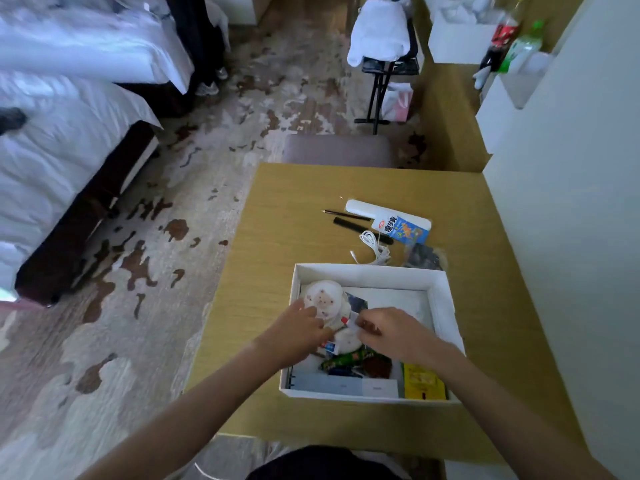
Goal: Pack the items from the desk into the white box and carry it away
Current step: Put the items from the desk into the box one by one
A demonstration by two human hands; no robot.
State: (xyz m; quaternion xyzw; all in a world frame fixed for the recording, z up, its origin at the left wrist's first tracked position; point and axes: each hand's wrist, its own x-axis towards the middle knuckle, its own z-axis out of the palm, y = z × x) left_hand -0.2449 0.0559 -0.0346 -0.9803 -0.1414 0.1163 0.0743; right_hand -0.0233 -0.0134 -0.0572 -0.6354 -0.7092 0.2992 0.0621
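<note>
Inside the white box (441, 292), right hand (388, 330) pinches a small tube (349, 321).

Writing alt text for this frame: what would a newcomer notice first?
Both hands, left hand and right hand, meet inside the white box on the desk, over a round sheep-face item. Beyond the box lie a blue packet and a white cable.
</note>
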